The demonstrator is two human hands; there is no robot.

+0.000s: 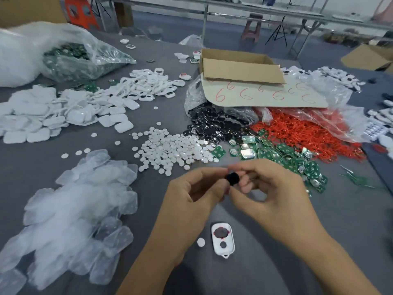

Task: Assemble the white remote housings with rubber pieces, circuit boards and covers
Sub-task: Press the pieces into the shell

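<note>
Left hand and right hand met above the grey counter, fingertips of both pinching one small black rubber piece, somewhat blurred. One open white housing lay flat on the counter below, between the forearms, with a dark round part seated in its upper hole and a loose white disc just beside it on the left. Beyond the hands lay heaps of white discs, green circuit boards and white covers.
</note>
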